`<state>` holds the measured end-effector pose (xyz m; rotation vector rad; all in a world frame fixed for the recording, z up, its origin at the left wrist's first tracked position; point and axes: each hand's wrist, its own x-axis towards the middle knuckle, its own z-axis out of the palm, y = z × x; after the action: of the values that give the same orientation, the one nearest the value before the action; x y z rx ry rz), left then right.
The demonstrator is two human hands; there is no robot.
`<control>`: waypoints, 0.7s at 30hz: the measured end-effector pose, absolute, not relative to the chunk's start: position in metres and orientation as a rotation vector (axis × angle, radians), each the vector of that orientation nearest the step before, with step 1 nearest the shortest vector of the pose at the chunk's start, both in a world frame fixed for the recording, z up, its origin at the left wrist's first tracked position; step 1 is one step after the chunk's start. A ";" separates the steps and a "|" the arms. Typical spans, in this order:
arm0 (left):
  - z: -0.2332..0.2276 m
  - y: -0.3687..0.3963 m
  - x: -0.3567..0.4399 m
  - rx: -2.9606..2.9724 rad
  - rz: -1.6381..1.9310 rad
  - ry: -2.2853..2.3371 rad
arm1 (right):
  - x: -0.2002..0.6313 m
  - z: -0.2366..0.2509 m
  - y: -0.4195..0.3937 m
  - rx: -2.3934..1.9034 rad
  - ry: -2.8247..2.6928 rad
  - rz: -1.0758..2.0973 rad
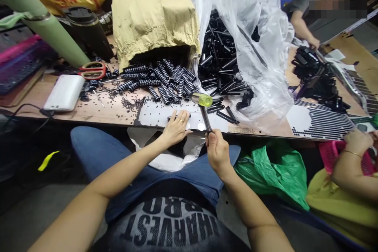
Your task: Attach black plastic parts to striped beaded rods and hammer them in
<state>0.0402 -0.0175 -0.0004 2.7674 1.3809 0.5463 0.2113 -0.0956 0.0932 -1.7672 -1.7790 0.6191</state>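
My right hand [217, 147] grips the dark handle of a hammer [203, 99] with a translucent yellow-green face. Its head is raised over the white board [153, 110] at the table's front edge. To the left of it, my left hand [177, 126] lies with fingers stretched over a short black tube [169, 118] on that board. Most of the tube is hidden under the fingers. Behind the board, black-and-white ribbed rods [174, 80] spill from a yellow sack [153, 12]. Smooth black tubes [218, 53] lie heaped in a clear plastic bag [262, 47].
Scissors [93, 70], a white power bank [64, 92] and a green flask [56, 31] stand or lie at left. Tiny dark discs [118, 106] are scattered there. Right, a co-worker's hands [358, 141] are near a pink basket [332, 155]; another person's arm [304, 31] reaches in behind.
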 end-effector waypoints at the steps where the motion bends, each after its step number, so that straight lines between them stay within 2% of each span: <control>1: -0.002 -0.020 0.043 2.759 0.535 1.377 | 0.204 0.092 -0.096 -1.755 -1.823 0.623; 7: -0.013 -0.011 0.044 2.697 0.611 1.332 | 0.182 0.070 -0.089 -1.993 -2.283 0.658; 11: 0.003 -0.007 0.048 2.544 0.558 1.483 | 0.200 0.075 -0.083 -2.044 -2.166 0.522; 16: 0.036 -0.012 0.040 2.450 0.441 1.433 | 0.238 0.065 -0.066 -2.321 -2.060 0.223; 19: 0.049 0.025 0.017 2.151 0.520 1.978 | 0.250 0.049 -0.052 -2.334 -2.063 0.110; 21: 0.052 0.062 0.004 1.896 0.453 2.253 | 0.253 0.042 -0.039 -2.227 -2.066 0.020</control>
<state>0.0043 0.0623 0.0524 1.8960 2.2533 0.4526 0.2531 -0.0386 0.0417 -2.2269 -2.0660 0.0202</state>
